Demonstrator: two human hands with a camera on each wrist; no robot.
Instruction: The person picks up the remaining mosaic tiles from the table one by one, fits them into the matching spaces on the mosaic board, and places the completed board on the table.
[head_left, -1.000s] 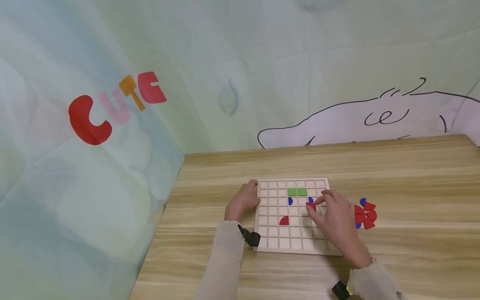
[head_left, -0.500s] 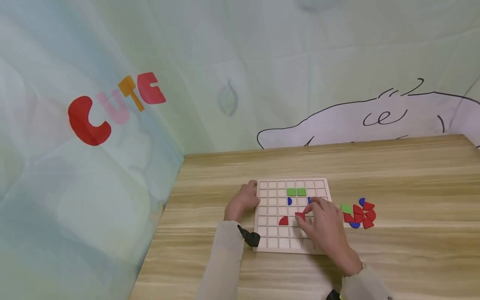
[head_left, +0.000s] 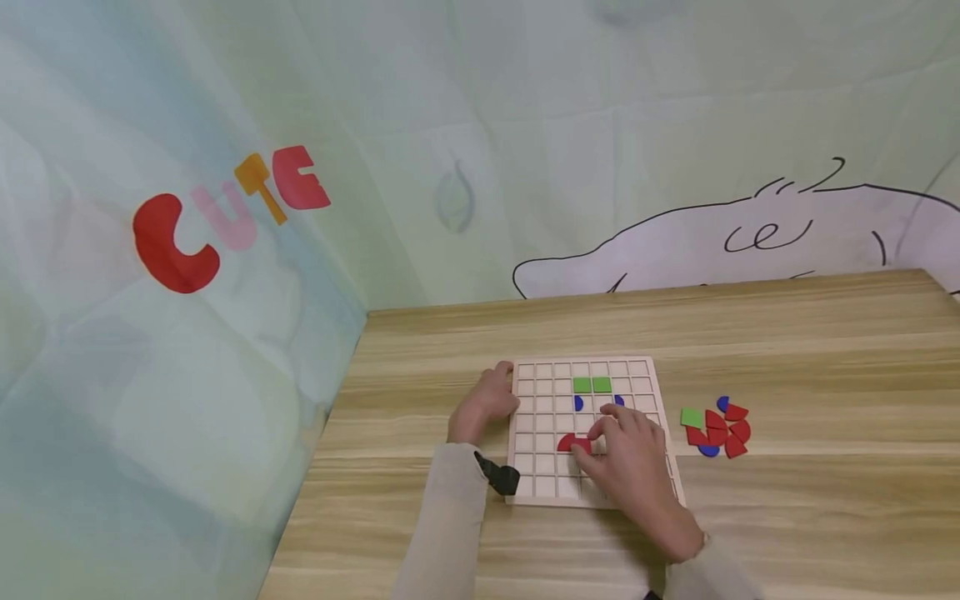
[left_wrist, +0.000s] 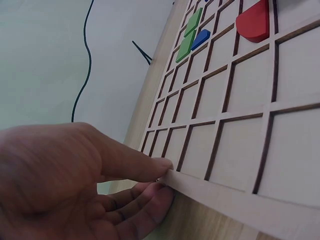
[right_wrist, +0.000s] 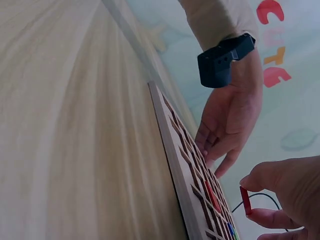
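A light wooden grid board lies on the table in the head view. At its left edge my left hand grips the rim, with the thumb on the edge and the other fingers curled alongside. Over the middle of the board, my right hand pinches a red piece between thumb and finger. That piece is just right of a red quarter-circle piece lying in a cell; whether it touches the board is unclear. Farther up sit two green squares and two blue half-circle pieces.
To the right of the board lies a loose pile of red quarter-circle pieces, with a green square and blue half-circle pieces. A printed cloth hangs behind and left of the wooden table.
My right hand has carried the red piece left and nearer to me across the board, beside the lying red quarter-circle. This uncovers more of the pile. My left hand stays put.
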